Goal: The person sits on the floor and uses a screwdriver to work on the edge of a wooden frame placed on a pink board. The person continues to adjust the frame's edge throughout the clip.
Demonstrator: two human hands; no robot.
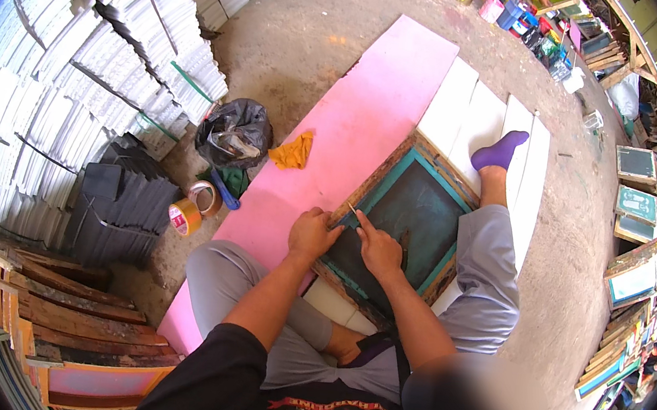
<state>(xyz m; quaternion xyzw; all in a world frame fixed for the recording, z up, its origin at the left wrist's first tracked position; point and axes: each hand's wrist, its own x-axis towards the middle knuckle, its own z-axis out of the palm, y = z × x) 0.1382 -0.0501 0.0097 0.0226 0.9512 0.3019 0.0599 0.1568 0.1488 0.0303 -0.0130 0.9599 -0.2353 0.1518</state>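
Note:
A wooden screen printing frame with dark mesh and a teal border lies tilted across boards between my legs. My left hand is closed on its left edge, with the thumb on the border. Over the mesh near that same edge is my right hand, its index finger reaching forward and its other fingers curled. A thin pale sliver shows just beyond that fingertip; what the right hand grips is mostly hidden.
Under the frame are a pink board and white boards. To the left lie an orange cloth, a black plastic bag, tape rolls and tall stacks of white sheets. Wooden frames stand at lower left.

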